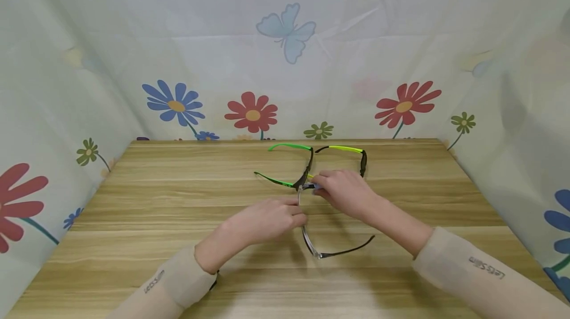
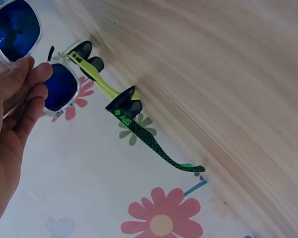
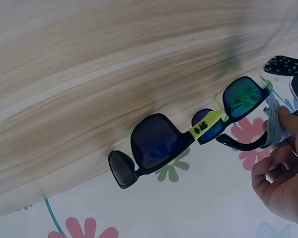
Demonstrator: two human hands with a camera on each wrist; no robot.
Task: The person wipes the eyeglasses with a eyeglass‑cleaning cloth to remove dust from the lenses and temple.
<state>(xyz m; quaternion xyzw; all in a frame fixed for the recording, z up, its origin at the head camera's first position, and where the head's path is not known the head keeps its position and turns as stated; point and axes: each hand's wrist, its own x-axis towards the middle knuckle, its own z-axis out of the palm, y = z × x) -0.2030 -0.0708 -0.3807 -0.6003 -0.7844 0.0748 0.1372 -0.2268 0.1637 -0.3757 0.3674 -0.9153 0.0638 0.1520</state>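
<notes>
My left hand pinches clear-framed sunglasses between thumb and fingers, near the bridge. Their blue mirrored lenses show in the left wrist view, on both sides of the fingertips. One dark temple arm sticks out to the right, unfolded. At the other temple arm, my right hand pinches a small grey-blue cloth wrapped round it. The cloth is mostly hidden by fingers in the head view. Just beyond the hands are black sunglasses with green arms.
Black sunglasses with yellow arms sit behind my right hand, arms unfolded, beside the green-armed pair. All is over a wood-grain table. A white curtain with printed flowers and a butterfly encloses its back and sides.
</notes>
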